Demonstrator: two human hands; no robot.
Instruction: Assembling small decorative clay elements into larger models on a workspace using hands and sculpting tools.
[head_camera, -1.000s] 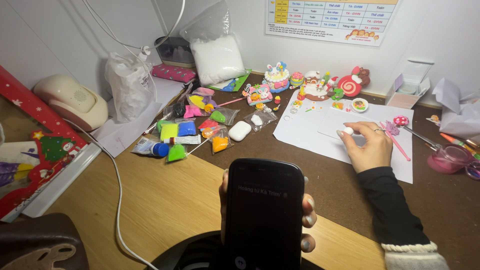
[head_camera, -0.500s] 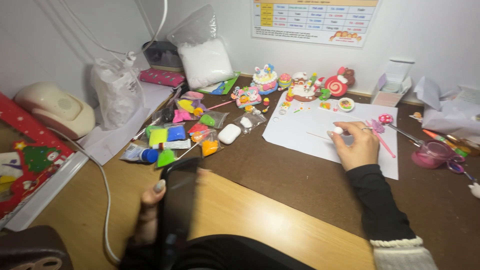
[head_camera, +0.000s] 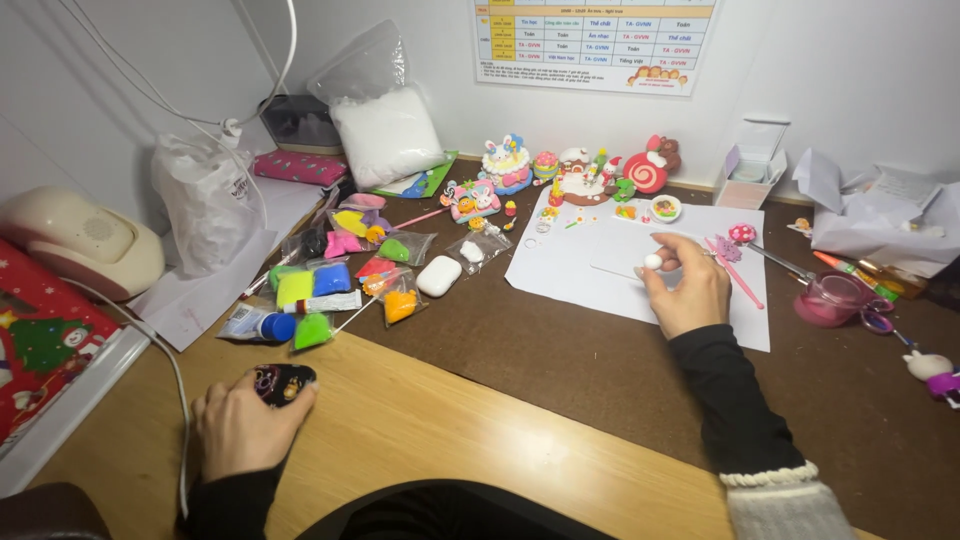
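Left hand (head_camera: 238, 428) now low on the wooden surface (head_camera: 420, 430), fingers closed over a small dark object (head_camera: 283, 382) with coloured marks, hard to identify; the phone it held upright a second ago is gone from view. Right hand (head_camera: 688, 292) stays on the white paper sheet (head_camera: 600, 262), pinching a small white ball (head_camera: 652, 261) between fingertips, much as before. Left of the sheet, bags of coloured clay (head_camera: 345, 280) and a white earbud case (head_camera: 438, 276). Farther back, clay figures (head_camera: 580, 172) by the wall. Pink jar (head_camera: 832, 298) at right, partly blurred; both sleeves cut off at frame bottom.
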